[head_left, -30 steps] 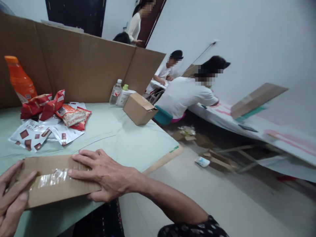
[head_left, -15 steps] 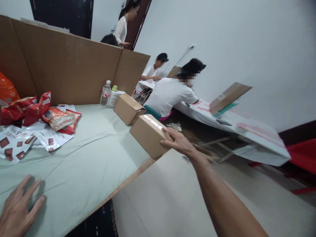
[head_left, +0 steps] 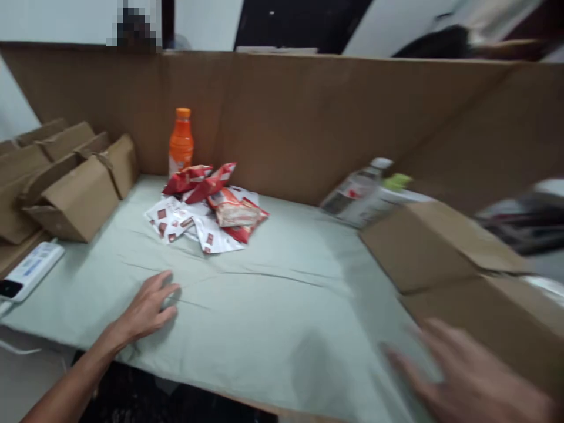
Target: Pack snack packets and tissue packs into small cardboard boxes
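My left hand (head_left: pixel 147 308) rests on the pale green cloth of the table (head_left: pixel 259 317), fingers apart, holding nothing. At the lower right my right hand (head_left: pixel 467 370) is blurred, its fingers spread, in front of the nearer closed cardboard box (head_left: pixel 489 329); whether it touches the box is unclear. Another cardboard box (head_left: pixel 440 241) stands end to end behind that one. Beyond my left hand lies a pile of snack packets: red bags (head_left: pixel 211 185), an orange and red packet (head_left: pixel 238 212) and white packets with brown squares (head_left: pixel 211 235).
An orange bottle (head_left: pixel 181 144) stands behind the packets. A clear bottle (head_left: pixel 361 185) and a green-capped white bottle (head_left: pixel 396 183) are at the back right. Several cardboard boxes (head_left: pixel 83 194) and a white power bank (head_left: pixel 33 270) are at left. A cardboard wall (head_left: pixel 299 123) runs behind.
The view has swung left, bringing the left boxes and power bank into sight. My right hand has come off the top of the nearer box, and its fingers are now spread.
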Available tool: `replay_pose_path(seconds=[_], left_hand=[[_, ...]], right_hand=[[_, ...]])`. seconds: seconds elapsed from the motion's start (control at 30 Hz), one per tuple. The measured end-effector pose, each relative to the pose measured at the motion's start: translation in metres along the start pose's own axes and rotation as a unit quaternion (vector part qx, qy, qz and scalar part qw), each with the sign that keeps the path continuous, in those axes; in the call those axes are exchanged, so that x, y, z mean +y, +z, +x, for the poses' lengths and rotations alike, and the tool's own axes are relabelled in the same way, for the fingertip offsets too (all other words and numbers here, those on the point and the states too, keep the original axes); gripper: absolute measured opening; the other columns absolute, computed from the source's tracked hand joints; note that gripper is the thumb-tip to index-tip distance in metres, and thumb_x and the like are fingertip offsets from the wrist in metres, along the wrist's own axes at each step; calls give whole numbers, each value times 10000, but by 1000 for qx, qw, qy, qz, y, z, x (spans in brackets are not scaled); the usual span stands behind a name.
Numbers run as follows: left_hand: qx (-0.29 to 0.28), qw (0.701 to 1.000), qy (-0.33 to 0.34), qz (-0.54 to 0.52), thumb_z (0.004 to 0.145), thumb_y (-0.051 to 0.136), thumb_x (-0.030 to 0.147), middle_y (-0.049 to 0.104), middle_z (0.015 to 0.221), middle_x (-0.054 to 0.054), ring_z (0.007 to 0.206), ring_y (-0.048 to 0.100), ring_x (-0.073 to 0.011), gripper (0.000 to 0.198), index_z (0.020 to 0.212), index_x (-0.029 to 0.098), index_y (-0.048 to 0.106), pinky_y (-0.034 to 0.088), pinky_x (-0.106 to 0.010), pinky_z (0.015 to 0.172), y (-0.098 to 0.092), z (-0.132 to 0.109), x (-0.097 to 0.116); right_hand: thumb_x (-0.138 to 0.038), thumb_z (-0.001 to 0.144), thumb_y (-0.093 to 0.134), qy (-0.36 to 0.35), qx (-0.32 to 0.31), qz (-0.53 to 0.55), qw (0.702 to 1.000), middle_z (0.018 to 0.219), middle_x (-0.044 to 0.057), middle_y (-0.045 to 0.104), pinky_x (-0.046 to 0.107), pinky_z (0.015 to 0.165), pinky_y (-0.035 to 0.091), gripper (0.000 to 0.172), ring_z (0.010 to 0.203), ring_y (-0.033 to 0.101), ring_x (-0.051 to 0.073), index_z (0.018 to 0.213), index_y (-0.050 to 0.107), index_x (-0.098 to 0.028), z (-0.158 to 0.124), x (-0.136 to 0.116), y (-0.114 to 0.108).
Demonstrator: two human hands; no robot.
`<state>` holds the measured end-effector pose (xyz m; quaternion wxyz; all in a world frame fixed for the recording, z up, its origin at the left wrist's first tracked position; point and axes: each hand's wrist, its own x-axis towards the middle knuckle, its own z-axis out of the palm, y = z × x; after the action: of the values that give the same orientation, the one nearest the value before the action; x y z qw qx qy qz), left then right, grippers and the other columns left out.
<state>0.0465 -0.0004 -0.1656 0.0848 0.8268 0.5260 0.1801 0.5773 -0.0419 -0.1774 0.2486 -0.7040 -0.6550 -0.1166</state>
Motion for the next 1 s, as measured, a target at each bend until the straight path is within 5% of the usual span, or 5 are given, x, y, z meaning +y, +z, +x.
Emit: replay_pose_path(seconds=[0.3,0.47,0.6,0.8,1.0], left_hand=[[263,951,-138,79,946,599,311,467,1575,-199,1500,407,-375,533,1454,166,535,350,-621,1237,-108,-3,-81],[362,882,-264,146,865,644,373,556,1522,-172,1485,423,-372,690,1462,62,494,310,-585,1245,-185,22,-144],[326,899,-269,114,900,487,421,776,1039,16,1179,686,-291,356,927,155,722,498,-453,1070,-194,45,-151],[303,941,-150,30,926,569,460,739,1093,32,1253,656,-324,272,996,226,688,463,-540,1179,-178,-9,-99],[100,983,133,-80,918,553,151,771,1024,96,1133,708,-211,285,1028,360,713,415,-476,1238,-151,-41,-21]], right_hand=[[-749,932,540,-508,-127,217,824,1482,111,638,435,989,577,719,1314,643,316,1475,586,-281,-55,-250,87],[-620,983,579,-442,-221,281,823,1544,108,580,453,1130,493,578,1427,549,300,1445,606,-274,-55,-266,60],[-482,955,656,-349,-295,333,825,1582,118,536,549,1204,418,560,1489,471,317,1468,578,-272,-56,-271,42],[-291,955,635,-239,-228,380,864,1480,123,636,571,1139,491,415,1420,554,323,1369,654,-283,-41,-254,33],[-500,946,655,-55,-189,424,884,1570,117,550,558,1145,497,631,1446,519,359,1535,534,-307,-14,-230,15]])
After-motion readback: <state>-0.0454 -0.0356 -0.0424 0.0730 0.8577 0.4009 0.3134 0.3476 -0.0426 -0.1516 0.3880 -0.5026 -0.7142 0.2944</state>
